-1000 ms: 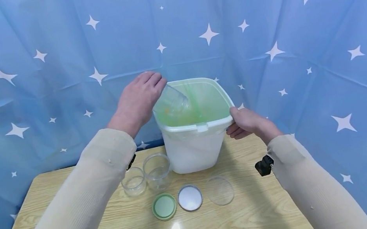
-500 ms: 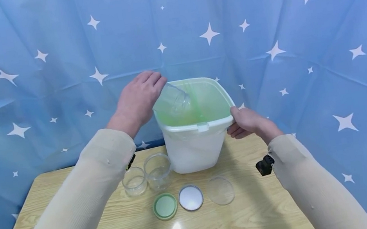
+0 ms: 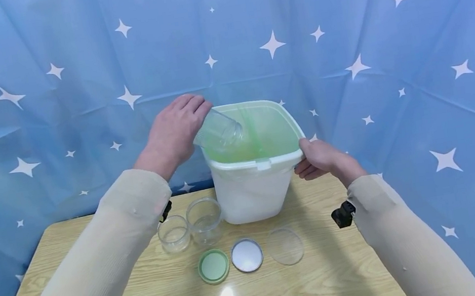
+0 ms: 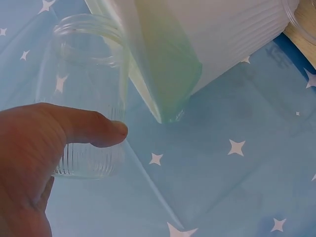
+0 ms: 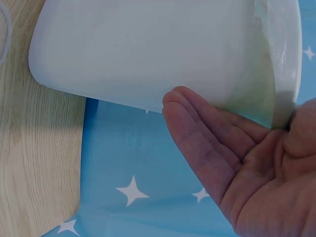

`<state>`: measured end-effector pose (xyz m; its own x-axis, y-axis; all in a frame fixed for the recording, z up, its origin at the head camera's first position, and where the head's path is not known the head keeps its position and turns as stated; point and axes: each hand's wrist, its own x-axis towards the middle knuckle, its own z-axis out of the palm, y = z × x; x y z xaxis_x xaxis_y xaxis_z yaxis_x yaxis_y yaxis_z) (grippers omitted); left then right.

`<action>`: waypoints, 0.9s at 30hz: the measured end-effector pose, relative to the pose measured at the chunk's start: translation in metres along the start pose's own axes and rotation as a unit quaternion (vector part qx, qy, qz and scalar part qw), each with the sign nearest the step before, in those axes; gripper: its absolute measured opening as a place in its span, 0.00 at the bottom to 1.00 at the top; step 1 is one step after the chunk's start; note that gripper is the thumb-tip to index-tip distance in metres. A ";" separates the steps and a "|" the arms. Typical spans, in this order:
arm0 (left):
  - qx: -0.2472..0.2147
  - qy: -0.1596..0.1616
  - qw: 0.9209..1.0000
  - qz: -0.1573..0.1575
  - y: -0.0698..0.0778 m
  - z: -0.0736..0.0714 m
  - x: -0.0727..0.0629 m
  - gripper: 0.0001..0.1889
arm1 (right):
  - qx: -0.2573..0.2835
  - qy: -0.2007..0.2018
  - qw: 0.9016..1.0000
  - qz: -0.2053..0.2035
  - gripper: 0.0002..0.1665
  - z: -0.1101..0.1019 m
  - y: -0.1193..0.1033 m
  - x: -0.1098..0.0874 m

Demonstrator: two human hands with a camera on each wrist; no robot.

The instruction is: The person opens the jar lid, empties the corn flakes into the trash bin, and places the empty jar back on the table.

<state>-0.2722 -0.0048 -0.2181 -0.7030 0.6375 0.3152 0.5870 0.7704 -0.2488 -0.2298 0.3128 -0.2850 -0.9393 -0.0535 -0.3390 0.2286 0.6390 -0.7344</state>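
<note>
My left hand point(image 3: 177, 129) grips a clear ribbed jar point(image 3: 218, 131) and tilts it, mouth down and to the right, inside the opening of a white bin point(image 3: 249, 192). In the left wrist view the thumb lies across the jar point(image 4: 91, 94), which looks see-through and holds nothing visible. A light green bag lines the bin point(image 5: 148, 49) and folds over its rim. My right hand point(image 3: 319, 156) holds the bin's right front rim, thumb at the top edge and the other fingers stretched along the outside below it. The bin's bottom is hidden.
Two clear open jars, a short one point(image 3: 174, 234) and a taller one point(image 3: 204, 222), stand left of the bin. In front lie a green lid point(image 3: 213, 266), a silver-rimmed lid point(image 3: 247, 255) and a clear disc point(image 3: 285, 246). A starry blue curtain point(image 3: 72, 91) hangs behind the wooden table point(image 3: 158, 293).
A small orange bit seen in the jar one second ago no longer shows there. My left hand and jar have shifted slightly left; the right hand keeps its place on the rim.
</note>
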 end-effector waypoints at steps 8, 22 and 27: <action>-0.071 0.026 0.996 -0.043 -0.008 0.002 -0.010 0.40 | 0.002 -0.002 1.000 -0.003 0.40 0.001 0.000 -0.002; -0.178 0.050 0.977 -0.102 -0.026 0.009 -0.041 0.46 | -0.003 0.002 1.000 -0.009 0.40 0.002 0.000 -0.003; -0.200 0.049 0.972 -0.112 -0.031 0.013 -0.058 0.48 | -0.001 -0.001 1.000 -0.010 0.40 0.002 0.000 -0.003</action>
<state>-0.2550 -0.0656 -0.2407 -0.8018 0.4346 0.4103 0.5459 0.8119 0.2068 -0.2262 0.3118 -0.2851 -0.9433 -0.0672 -0.3250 0.2093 0.6395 -0.7398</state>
